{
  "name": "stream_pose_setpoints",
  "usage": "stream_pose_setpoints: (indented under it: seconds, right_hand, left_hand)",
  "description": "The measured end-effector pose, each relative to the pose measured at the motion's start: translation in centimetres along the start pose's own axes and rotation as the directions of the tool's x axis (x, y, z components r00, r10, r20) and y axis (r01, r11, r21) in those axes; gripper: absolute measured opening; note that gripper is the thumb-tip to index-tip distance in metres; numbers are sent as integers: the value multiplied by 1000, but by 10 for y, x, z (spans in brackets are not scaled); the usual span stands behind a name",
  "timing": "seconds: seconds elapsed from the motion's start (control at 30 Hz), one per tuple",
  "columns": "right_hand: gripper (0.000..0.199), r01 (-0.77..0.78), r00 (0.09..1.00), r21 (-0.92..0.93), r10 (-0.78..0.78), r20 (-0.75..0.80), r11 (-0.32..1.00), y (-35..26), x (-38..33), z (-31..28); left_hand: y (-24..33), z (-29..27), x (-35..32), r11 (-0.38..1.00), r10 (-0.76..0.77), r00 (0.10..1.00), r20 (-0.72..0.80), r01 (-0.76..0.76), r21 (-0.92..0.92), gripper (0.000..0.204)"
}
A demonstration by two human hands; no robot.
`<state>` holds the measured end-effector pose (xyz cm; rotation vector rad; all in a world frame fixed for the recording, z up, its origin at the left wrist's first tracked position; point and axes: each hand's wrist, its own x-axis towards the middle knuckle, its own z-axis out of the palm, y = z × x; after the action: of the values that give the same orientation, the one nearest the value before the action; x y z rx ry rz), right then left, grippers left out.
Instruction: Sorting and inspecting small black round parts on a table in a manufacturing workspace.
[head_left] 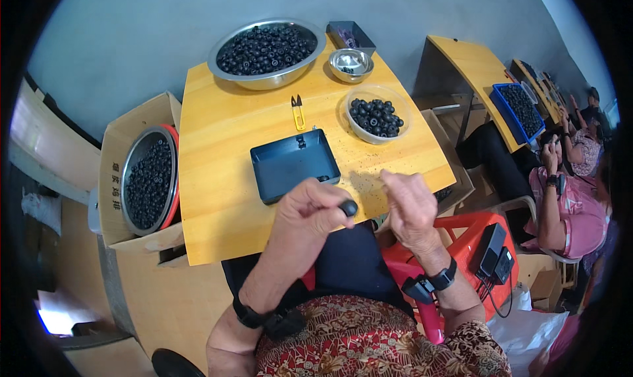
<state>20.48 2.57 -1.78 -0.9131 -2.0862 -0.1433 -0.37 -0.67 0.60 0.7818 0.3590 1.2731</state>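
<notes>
My left hand is closed, pinching a small black round piece between thumb and fingers above the table's near edge. To its right, my right hand is closed too, thumb and forefinger together; whatever lies between them is too small to make out. Just beyond the left hand is a shallow dark tray with one or two black pieces in it. A clear plastic tub of black ring-like pieces stands beyond the right hand. Yellow-handled thread snips lie behind the tray.
A large steel basin of black pieces, a small steel bowl and a dark box stand at the table's back. Left of the table, a carton holds another full basin. A red stool is at right; co-workers sit beyond.
</notes>
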Motion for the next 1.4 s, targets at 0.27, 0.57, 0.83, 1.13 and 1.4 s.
stream_pose_setpoints:
  seconds: [0.27,0.57,0.83,1.13,1.4]
  right_hand:
    - [34,-232,966,386,260,-19,893,-44,34,-32]
    - [38,-86,994,433,105,-19,897,-49,33,-22]
    - [28,-178,973,475,226,-45,862,-50,25,-19]
    - [29,-309,926,628,376,27,715,-47,20,-21]
    - [31,-354,897,686,438,57,635,-47,17,-21]
  left_hand:
    - [-12,-16,3,971,-109,993,43,116,-209,13]
    - [-11,-8,5,968,-164,986,12,163,-192,10]
    - [-13,-8,8,977,-131,990,61,139,-162,12]
    - [-15,-9,13,991,-57,994,94,68,-112,16]
    - [-16,-8,16,998,-26,995,97,31,-46,15]
